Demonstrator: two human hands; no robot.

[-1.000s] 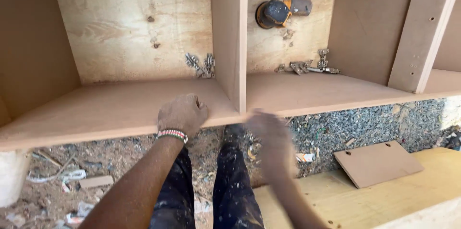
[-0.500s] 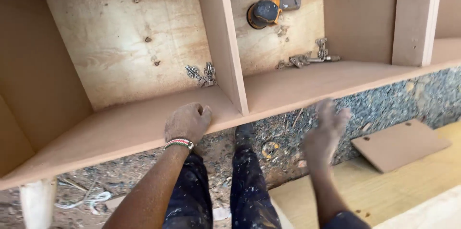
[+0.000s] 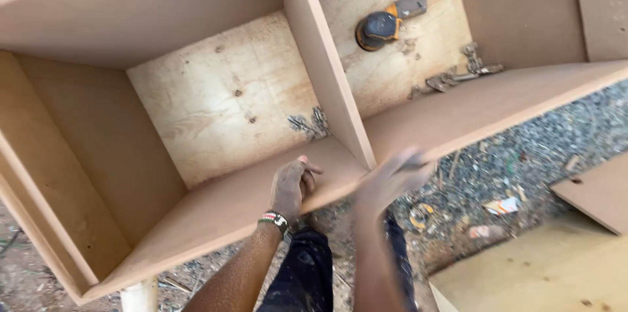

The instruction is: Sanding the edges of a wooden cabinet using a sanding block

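While a wooden cabinet carcass (image 3: pixel 216 214) lies open-side-up before the person, the left hand (image 3: pixel 292 184) curls its fingers over the front edge of the near panel, clamped on that edge just left of the point where the upright divider (image 3: pixel 327 70) meets it. A beaded wristband (image 3: pixel 275 220) circles the left wrist. The right hand (image 3: pixel 392 178) (blurred by motion) sits at the same front edge, just right of the divider's near end; whether its fingers are apart or closed on the panel cannot be told.

Inside the carcass, the divider splits the pale plywood back (image 3: pixel 222 103) into two compartments. A small cluster of metal hinges (image 3: pixel 311 123) lies in the left compartment, close to the divider and near the front panel, a short way beyond the left hand's fingertips. A second set of hinges (image 3: pixel 454 76) lies in the right compartment against the front panel, well apart from the right hand. An orange-and-black sander (image 3: pixel 386 23) rests farther back in that right compartment.

Below the front edge, the person's dark, paint-flecked trousers (image 3: pixel 304 273) stand on gravel and sawdust-strewn ground (image 3: pixel 517 155). A loose brown board (image 3: pixel 598 191) rests at the right, its edge lapping a pale plywood sheet (image 3: pixel 543 266) at the lower right corner.
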